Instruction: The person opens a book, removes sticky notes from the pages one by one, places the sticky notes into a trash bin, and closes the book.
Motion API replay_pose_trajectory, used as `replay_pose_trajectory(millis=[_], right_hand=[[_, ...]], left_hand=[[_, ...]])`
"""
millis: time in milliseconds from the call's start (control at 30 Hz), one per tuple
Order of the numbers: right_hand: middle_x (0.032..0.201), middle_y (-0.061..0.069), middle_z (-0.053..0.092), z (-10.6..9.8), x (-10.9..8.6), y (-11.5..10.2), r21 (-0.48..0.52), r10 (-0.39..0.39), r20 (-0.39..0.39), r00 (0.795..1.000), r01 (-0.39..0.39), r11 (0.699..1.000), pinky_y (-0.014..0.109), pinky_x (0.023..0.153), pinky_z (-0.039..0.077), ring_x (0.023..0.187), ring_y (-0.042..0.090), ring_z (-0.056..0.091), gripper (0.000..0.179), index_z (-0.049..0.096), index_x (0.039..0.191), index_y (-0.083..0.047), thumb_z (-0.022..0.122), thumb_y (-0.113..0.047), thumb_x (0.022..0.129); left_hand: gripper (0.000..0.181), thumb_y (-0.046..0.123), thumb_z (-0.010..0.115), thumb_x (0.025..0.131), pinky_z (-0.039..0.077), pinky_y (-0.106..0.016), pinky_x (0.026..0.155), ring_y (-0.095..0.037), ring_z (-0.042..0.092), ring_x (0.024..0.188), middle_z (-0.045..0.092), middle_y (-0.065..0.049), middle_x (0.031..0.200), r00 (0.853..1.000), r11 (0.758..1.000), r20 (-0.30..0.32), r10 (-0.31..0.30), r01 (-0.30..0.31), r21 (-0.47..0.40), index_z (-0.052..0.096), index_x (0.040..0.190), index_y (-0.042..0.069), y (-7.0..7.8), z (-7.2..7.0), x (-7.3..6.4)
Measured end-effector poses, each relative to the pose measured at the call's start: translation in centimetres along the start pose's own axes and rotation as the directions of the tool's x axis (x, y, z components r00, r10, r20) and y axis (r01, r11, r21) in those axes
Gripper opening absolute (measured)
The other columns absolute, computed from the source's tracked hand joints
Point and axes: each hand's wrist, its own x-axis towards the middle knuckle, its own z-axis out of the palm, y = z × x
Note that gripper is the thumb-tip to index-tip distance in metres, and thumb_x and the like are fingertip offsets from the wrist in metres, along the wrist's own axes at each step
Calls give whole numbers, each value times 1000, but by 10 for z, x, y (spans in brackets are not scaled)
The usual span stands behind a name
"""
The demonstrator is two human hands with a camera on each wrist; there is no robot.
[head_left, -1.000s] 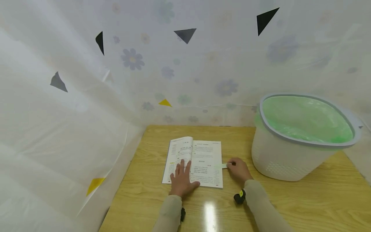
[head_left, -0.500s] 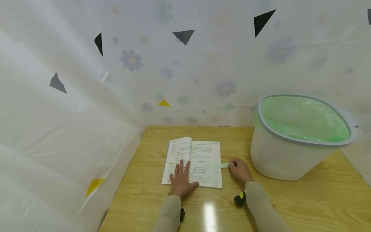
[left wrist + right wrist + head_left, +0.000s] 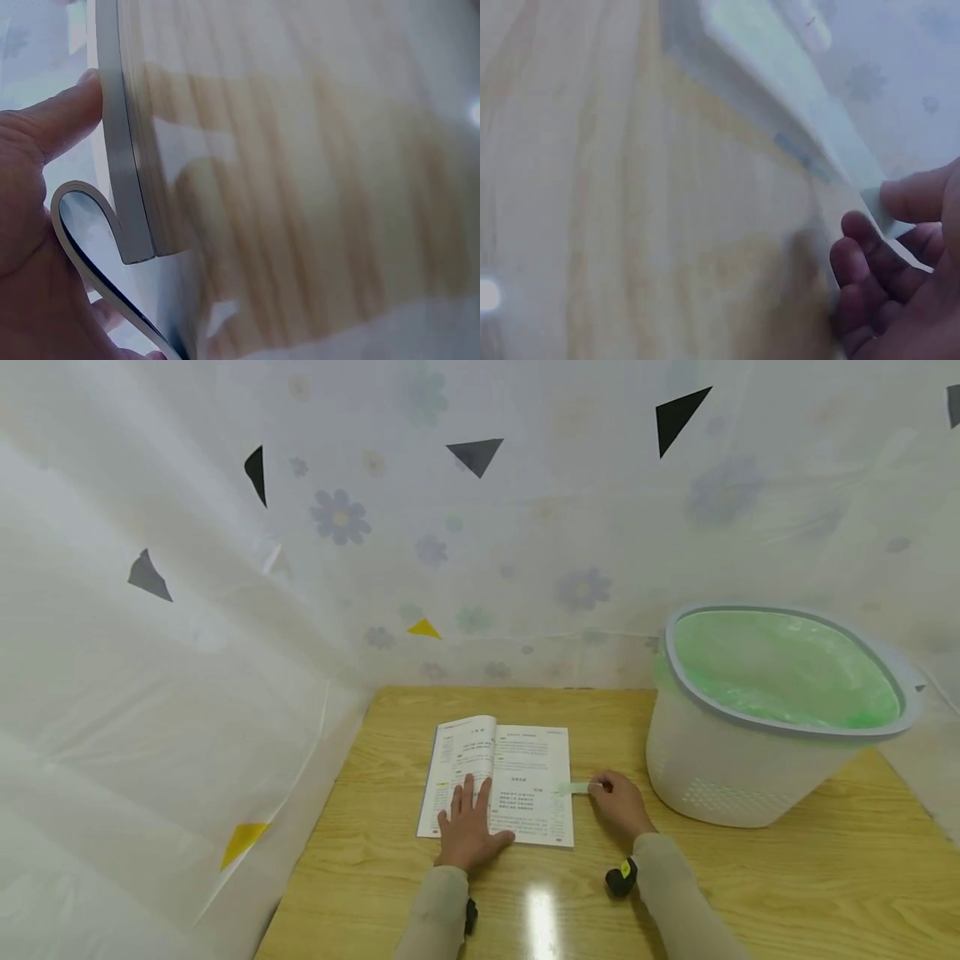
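An open book with printed pages lies on the wooden table, its left pages bowed up near the spine. My left hand presses flat on the lower part of it, fingers spread and thumb across the right page. In the left wrist view the thumb rests at the book's edge, beside a curled-over cover or pages. Right of the book, my right hand pinches a pale green paper strip. Its other end lies over the right page's edge. The right wrist view shows the strip between thumb and fingers.
A white perforated basket with a grey rim and a green liner stands close right of my right hand. White flower-printed sheeting hangs behind and to the left of the table.
The right hand has shifted slightly right with the strip, then a little back toward the book. More of the pale strip shows than a second ago. The left hand stays on the pages.
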Motion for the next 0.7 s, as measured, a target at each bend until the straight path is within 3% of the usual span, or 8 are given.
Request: replay_pose_trajectory(millis=[100, 200, 300, 367, 467, 633, 700], right_hand=[[108, 14, 68, -8, -4, -16, 36, -40, -45, 998, 41, 998, 36, 83, 47, 97, 25, 60, 21, 67, 108, -5, 55, -20, 99], [104, 12, 70, -21, -12, -45, 59, -139, -87, 986, 144, 988, 32, 80, 48, 92, 22, 61, 21, 68, 109, -5, 57, -21, 100], [100, 9, 71, -40, -26, -78, 38, -286, -125, 950, 293, 955, 28, 78, 50, 87, 16, 60, 19, 69, 108, -6, 59, -20, 100], [96, 7, 71, -56, -39, -98, 23, -386, -173, 906, 395, 918, 25, 75, 51, 83, 12, 60, 16, 70, 107, -7, 62, -17, 98], [91, 6, 71, -81, -58, -122, -4, -530, -285, 799, 552, 834, 17, 71, 49, 79, 4, 57, 11, 71, 104, -8, 66, -9, 94], [87, 10, 69, -125, -76, -145, -131, -715, -458, 528, 755, 642, 11, 79, 41, 85, -3, 53, 17, 74, 99, -2, 70, 6, 84], [87, 14, 69, -145, -80, -151, -192, -742, -500, 447, 778, 598, 11, 83, 39, 90, -6, 52, 15, 74, 95, -1, 70, 7, 83]], left_hand=[[98, 51, 76, 79, 20, -73, 114, -40, 17, 154, 13, -12, 168, 1000, 1000, 3, -3, 3, 0, 25, 158, 22, -2, 0, -1], [99, 51, 77, 79, 20, -73, 114, -40, 17, 154, 13, -12, 168, 1000, 1000, 3, -17, 17, -4, 26, 158, 22, -3, -2, -3], [99, 50, 77, 78, 19, -74, 114, -41, 16, 154, 13, -12, 168, 1000, 1000, 8, -19, 19, -19, 26, 158, 22, -3, -2, -4], [99, 51, 76, 79, 19, -74, 114, -40, 15, 154, 12, -12, 169, 1000, 1000, 17, -11, 11, -15, 25, 158, 23, -2, -2, -3], [99, 52, 76, 80, 20, -74, 114, -40, 15, 154, 12, -12, 169, 1000, 1000, 13, 0, 0, 2, 24, 159, 23, -2, 0, -1], [98, 53, 75, 79, 20, -74, 114, -40, 15, 154, 12, -12, 168, 1000, 1000, 5, -4, 4, 12, 25, 158, 23, -1, 0, 0], [97, 53, 74, 80, 19, -74, 114, -40, 15, 154, 12, -12, 169, 1000, 1000, 13, -8, 8, 15, 26, 158, 23, -1, 0, -1]])
